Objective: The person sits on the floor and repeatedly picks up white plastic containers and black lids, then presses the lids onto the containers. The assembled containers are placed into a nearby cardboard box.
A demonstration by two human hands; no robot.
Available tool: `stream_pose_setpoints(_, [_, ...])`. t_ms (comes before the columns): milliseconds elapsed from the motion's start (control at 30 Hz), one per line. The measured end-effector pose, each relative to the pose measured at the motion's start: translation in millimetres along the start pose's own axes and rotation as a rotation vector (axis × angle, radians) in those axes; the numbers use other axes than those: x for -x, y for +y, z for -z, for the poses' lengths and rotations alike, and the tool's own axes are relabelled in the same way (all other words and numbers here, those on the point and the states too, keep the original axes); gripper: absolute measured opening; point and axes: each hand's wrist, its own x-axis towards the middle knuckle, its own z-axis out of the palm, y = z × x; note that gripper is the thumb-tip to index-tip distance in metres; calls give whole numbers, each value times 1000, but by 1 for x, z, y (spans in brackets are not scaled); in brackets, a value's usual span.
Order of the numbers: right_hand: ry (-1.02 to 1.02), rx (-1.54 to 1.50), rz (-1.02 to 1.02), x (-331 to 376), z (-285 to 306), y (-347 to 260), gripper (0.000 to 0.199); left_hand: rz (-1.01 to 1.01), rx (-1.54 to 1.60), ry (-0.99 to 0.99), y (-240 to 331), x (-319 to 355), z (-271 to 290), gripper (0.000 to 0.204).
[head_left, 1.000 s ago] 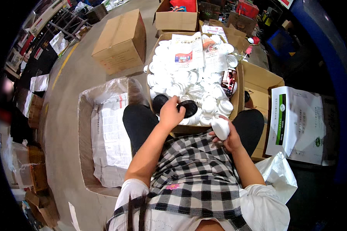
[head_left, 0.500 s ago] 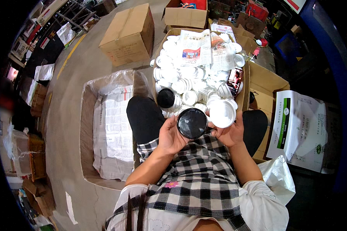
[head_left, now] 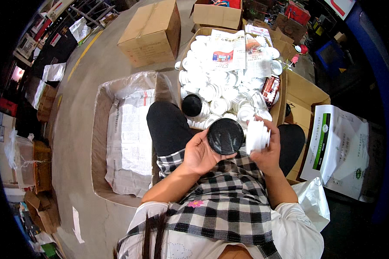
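My left hand (head_left: pixel 199 156) cups a round black plastic lid (head_left: pixel 225 136), its flat face turned up. Beside it, my right hand (head_left: pixel 270 156) grips a short stack of white plastic lids (head_left: pixel 256 137) tipped on edge, with a small gap between the stack and the black lid. Both hands are over my lap, just in front of a heap of white lids (head_left: pixel 220 91) filling a cardboard box (head_left: pixel 283 101). Another black lid (head_left: pixel 191 105) lies at the heap's near left. A newspaper sheet (head_left: pixel 229 54) and a glossy reddish rectangular item (head_left: pixel 270 90) rest on the heap.
On the floor to my left stands an open box (head_left: pixel 96 142) lined with plastic and newspaper (head_left: pixel 132 134). A closed carton (head_left: pixel 149 36) sits beyond it. At the right are a white printed package (head_left: pixel 339 146) and a white plastic bag (head_left: pixel 314 200).
My right hand has turned the white lids from face-up to edge-on and drawn them slightly away from the black lid. The whole view has shifted a little.
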Motion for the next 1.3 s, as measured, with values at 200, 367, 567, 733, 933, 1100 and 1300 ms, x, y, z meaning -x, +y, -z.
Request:
stream_pose_setpoints(200, [-329, 412, 229, -6, -2, -22, 72, 19, -237, 95, -3, 1, -1, 54])
stream_pose_setpoints(367, [-431, 438, 247, -9, -2, -23, 67, -28, -371, 129, -6, 8, 1, 52])
stream_pose_setpoints(567, [-356, 506, 221, -6, -10, -19, 67, -17, -449, 164, -10, 10, 4, 46])
stream_pose_setpoints(733, [-346, 529, 233, -6, -11, -14, 67, -31, -499, 130, -12, 13, 3, 44])
stream_pose_setpoints(933, [-349, 538, 215, -6, -14, -14, 68, -21, -557, 148, -11, 16, -3, 44])
stream_pose_setpoints(1100, [-350, 496, 206, -4, -14, -9, 69, -8, -640, 147, -9, 18, -4, 46])
stream_pose_setpoints(1300, [-379, 552, 197, 0, -15, 6, 75, -312, -1071, 153, -16, 10, -17, 52])
